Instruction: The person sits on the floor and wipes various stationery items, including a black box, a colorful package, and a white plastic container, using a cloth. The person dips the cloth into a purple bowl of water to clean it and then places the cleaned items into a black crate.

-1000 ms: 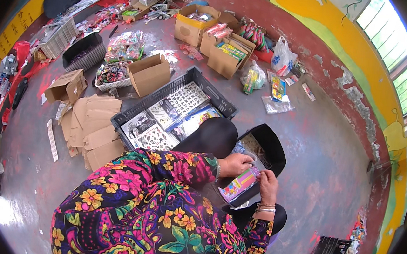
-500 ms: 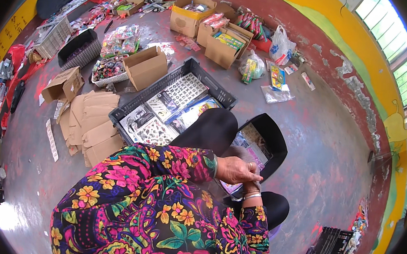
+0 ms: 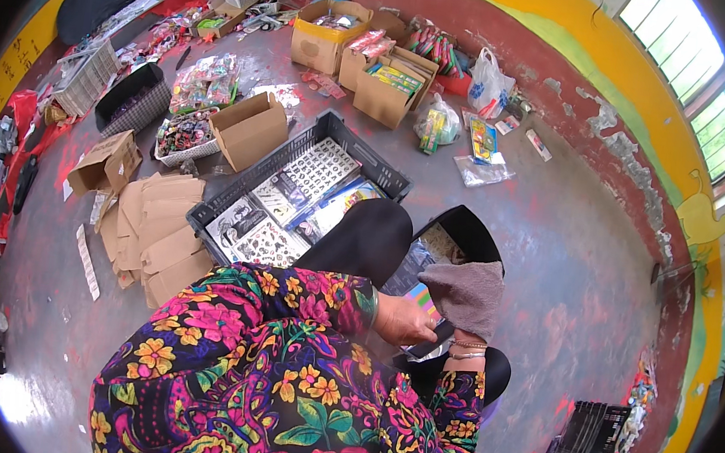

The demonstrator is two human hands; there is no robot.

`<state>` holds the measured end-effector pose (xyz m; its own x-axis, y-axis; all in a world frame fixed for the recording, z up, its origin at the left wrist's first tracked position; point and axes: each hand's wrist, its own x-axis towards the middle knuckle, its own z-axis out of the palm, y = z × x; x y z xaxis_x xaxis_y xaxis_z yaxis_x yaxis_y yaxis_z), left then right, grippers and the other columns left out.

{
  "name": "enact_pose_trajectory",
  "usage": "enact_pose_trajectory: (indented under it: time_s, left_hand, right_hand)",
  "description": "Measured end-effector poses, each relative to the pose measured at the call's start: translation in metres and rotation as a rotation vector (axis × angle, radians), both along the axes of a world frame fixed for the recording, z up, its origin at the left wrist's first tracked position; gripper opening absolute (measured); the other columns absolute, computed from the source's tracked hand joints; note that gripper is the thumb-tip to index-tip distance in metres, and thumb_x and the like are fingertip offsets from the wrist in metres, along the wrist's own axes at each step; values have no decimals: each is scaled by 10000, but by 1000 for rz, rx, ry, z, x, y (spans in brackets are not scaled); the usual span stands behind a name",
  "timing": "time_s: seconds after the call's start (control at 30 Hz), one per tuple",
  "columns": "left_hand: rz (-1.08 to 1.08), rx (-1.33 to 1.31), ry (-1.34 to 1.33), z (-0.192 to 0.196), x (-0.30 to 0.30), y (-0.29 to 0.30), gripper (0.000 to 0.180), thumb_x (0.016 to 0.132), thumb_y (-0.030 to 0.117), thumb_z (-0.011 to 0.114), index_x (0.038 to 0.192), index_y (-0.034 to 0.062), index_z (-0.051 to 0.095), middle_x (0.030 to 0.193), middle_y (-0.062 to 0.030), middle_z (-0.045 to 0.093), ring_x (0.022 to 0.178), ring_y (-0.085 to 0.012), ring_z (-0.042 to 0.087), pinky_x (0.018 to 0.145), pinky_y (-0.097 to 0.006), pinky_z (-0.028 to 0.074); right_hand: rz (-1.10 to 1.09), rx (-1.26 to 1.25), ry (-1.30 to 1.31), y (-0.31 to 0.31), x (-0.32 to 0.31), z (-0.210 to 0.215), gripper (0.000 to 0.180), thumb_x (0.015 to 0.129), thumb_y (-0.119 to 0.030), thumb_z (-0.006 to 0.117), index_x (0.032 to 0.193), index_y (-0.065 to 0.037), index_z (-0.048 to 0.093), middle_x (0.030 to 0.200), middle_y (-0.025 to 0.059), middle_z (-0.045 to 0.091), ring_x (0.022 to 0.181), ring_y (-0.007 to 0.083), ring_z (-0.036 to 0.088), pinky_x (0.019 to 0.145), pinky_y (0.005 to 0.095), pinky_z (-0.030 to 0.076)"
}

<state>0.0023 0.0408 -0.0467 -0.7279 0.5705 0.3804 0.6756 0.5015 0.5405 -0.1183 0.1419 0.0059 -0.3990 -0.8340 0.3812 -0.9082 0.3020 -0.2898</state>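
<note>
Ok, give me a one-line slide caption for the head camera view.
Person in floral sleeves wipes with a grey cloth in the right hand, left hand steadying colourful packets over a black crate.

Both arms come in from the bottom, wrapped in bright flowery sleeves. The left arm bends across the body toward the right. The left hand [image 3: 404,321] sits just past the end of its sleeve, knuckles up, fingers curled down and closed on something; what they hold is hidden under the hand. The right arm comes straight up beside it. Thin bangles ring the right wrist. The right hand [image 3: 466,298] is just right of the left hand, close to touching, but a grey cloth covers it, so its fingers cannot be seen.
</note>
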Motion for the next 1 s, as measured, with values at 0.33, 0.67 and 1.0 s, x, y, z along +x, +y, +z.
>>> enact_pose_trajectory:
  time_s: [0.33,0.67,1.0]
  left_hand:
    - [-61,-103,-231,-15,-4,1,151,683,97,541,790,6,595,756,-189,598,766,-340,583,662,-415,463]
    - [-58,-305,-356,-11,-9,-4,163,758,96,481,861,4,567,766,-199,588,749,-361,579,657,-435,460]
    - [587,1397,-1135,-17,-34,-19,346,927,299,403,1102,19,509,990,-102,550,934,-231,549,837,-343,451]
  right_hand:
    - [-54,158,263,8,1,8,330,687,-422,593,855,-139,573,865,66,535,861,268,498,749,410,379]
    - [-210,-474,-768,51,-18,-94,624,774,-425,586,1272,-102,395,1248,96,459,1143,257,417,1004,373,290]
    - [-215,-64,-512,25,6,24,508,725,-227,664,1180,-76,498,1206,117,492,1148,268,434,979,332,321]
